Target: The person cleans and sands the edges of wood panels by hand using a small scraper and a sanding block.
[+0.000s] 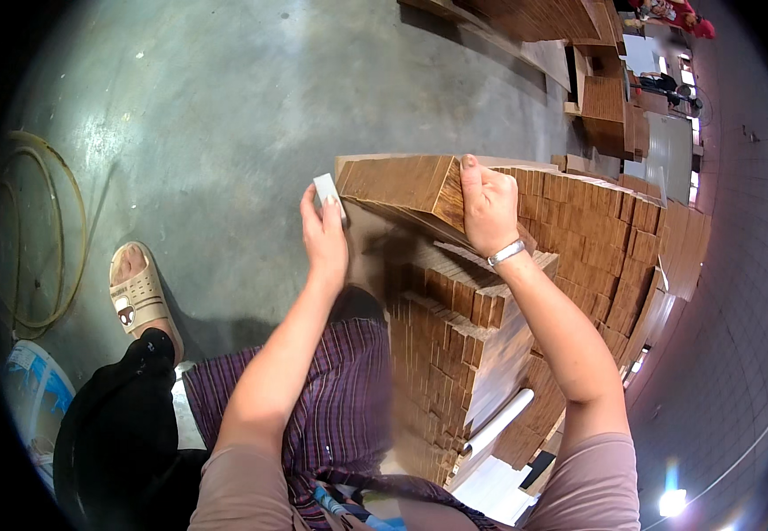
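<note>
A brown wood-grain piece is tilted; a pale block (small, oblong) is beside its left end.

Right hand with curled fingertips hidden, bucket cut off at left, distant person cropped at top

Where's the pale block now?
Head view, left of centre: the pale block is in the left hand, beside the left end of the wooden piece the right hand grips.
</note>
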Action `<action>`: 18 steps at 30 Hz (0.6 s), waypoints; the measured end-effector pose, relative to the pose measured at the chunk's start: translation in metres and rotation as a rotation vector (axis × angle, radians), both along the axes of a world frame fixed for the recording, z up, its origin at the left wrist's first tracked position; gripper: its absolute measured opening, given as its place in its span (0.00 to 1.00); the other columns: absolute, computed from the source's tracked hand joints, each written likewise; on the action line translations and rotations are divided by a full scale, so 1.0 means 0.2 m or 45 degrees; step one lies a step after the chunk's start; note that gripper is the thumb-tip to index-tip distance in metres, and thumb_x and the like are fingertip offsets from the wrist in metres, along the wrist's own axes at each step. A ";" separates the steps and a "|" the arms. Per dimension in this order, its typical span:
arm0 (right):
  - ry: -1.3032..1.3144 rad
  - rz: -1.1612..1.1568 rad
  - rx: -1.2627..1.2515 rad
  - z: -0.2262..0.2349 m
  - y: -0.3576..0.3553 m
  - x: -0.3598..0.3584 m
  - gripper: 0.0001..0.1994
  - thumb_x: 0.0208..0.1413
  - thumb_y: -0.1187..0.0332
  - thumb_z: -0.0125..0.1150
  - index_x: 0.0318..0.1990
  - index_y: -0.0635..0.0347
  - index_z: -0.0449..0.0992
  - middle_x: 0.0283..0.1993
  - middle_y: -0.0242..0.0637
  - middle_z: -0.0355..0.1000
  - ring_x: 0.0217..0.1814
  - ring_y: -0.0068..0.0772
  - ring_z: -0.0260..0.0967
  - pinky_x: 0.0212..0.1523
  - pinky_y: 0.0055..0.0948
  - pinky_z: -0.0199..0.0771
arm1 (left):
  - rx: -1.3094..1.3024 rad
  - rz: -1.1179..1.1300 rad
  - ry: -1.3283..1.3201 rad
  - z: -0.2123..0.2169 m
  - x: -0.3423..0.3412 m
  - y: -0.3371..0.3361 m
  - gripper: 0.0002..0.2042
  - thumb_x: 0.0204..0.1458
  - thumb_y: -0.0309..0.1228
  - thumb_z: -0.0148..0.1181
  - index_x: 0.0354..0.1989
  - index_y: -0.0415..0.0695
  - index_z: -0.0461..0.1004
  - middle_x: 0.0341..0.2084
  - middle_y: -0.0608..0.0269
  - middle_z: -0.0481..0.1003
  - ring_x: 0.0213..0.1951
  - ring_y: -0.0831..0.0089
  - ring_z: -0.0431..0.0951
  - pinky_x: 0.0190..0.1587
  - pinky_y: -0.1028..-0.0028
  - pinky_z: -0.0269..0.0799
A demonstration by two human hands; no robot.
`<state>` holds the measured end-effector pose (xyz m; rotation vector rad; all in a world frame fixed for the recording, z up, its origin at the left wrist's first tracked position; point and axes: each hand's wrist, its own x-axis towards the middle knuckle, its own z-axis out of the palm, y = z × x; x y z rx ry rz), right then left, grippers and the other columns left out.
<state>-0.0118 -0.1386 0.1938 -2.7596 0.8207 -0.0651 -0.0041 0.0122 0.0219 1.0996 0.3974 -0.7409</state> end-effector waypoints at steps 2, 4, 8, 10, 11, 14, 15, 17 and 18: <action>0.025 -0.005 0.009 0.00 0.00 0.00 0.30 0.65 0.49 0.46 0.18 0.66 0.68 0.17 0.56 0.57 0.20 0.59 0.57 0.23 0.45 0.59 | 0.184 -0.155 -0.206 -0.03 -0.04 -0.05 0.29 0.61 0.43 0.49 0.64 0.34 0.55 0.53 0.43 0.66 0.55 0.57 0.68 0.58 0.62 0.63; 0.061 -0.052 0.013 0.03 -0.05 -0.05 0.30 0.65 0.49 0.46 0.18 0.66 0.68 0.17 0.56 0.58 0.20 0.60 0.58 0.23 0.45 0.59 | 0.047 -0.205 -0.343 0.30 -0.12 -0.05 0.32 0.59 0.44 0.53 0.66 0.37 0.54 0.54 0.43 0.63 0.57 0.58 0.64 0.59 0.60 0.61; -0.012 -0.046 0.029 0.02 -0.01 -0.02 0.30 0.65 0.49 0.45 0.18 0.66 0.68 0.17 0.55 0.57 0.19 0.59 0.58 0.23 0.45 0.59 | -0.336 -0.095 -0.443 0.57 -0.06 0.08 0.33 0.59 0.44 0.54 0.66 0.37 0.51 0.52 0.47 0.63 0.55 0.61 0.65 0.58 0.59 0.62; 0.001 -0.023 0.012 0.01 0.01 -0.01 0.30 0.65 0.49 0.45 0.18 0.66 0.68 0.16 0.55 0.58 0.19 0.59 0.58 0.23 0.45 0.60 | -0.254 0.028 -0.193 0.50 0.02 0.05 0.27 0.61 0.36 0.50 0.66 0.39 0.54 0.45 0.63 0.64 0.38 0.78 0.66 0.41 0.76 0.67; 0.024 -0.026 0.015 0.01 0.01 -0.01 0.30 0.65 0.49 0.45 0.18 0.66 0.69 0.17 0.55 0.59 0.20 0.59 0.59 0.24 0.45 0.60 | -0.037 -0.056 -0.374 0.43 -0.02 0.02 0.27 0.60 0.36 0.51 0.65 0.39 0.54 0.46 0.60 0.64 0.41 0.74 0.67 0.43 0.73 0.68; 0.047 -0.067 0.008 0.03 -0.03 -0.03 0.29 0.65 0.49 0.46 0.18 0.66 0.69 0.17 0.56 0.59 0.21 0.60 0.59 0.24 0.46 0.60 | 0.056 -0.065 -1.005 0.64 -0.09 0.04 0.33 0.55 0.45 0.59 0.64 0.37 0.56 0.50 0.48 0.65 0.49 0.56 0.69 0.52 0.60 0.66; 0.048 -0.073 0.000 0.02 -0.03 -0.04 0.29 0.65 0.49 0.46 0.18 0.66 0.69 0.17 0.56 0.59 0.21 0.60 0.59 0.24 0.46 0.60 | -0.140 -0.093 -1.104 0.71 -0.08 0.05 0.34 0.55 0.46 0.59 0.64 0.37 0.57 0.49 0.49 0.66 0.47 0.56 0.70 0.51 0.61 0.67; 0.049 -0.084 -0.018 0.01 -0.04 -0.04 0.29 0.65 0.50 0.46 0.18 0.66 0.69 0.17 0.56 0.60 0.22 0.60 0.60 0.25 0.47 0.61 | -0.291 -0.092 -1.088 0.75 -0.09 0.07 0.33 0.53 0.48 0.60 0.61 0.37 0.61 0.47 0.50 0.67 0.45 0.57 0.71 0.49 0.63 0.68; 0.027 -0.029 -0.013 0.00 -0.03 -0.04 0.29 0.65 0.50 0.46 0.18 0.66 0.69 0.18 0.56 0.60 0.22 0.61 0.60 0.26 0.47 0.61 | -0.233 -0.045 -0.991 0.75 -0.07 0.07 0.33 0.53 0.49 0.60 0.59 0.37 0.63 0.45 0.51 0.68 0.44 0.57 0.71 0.47 0.64 0.69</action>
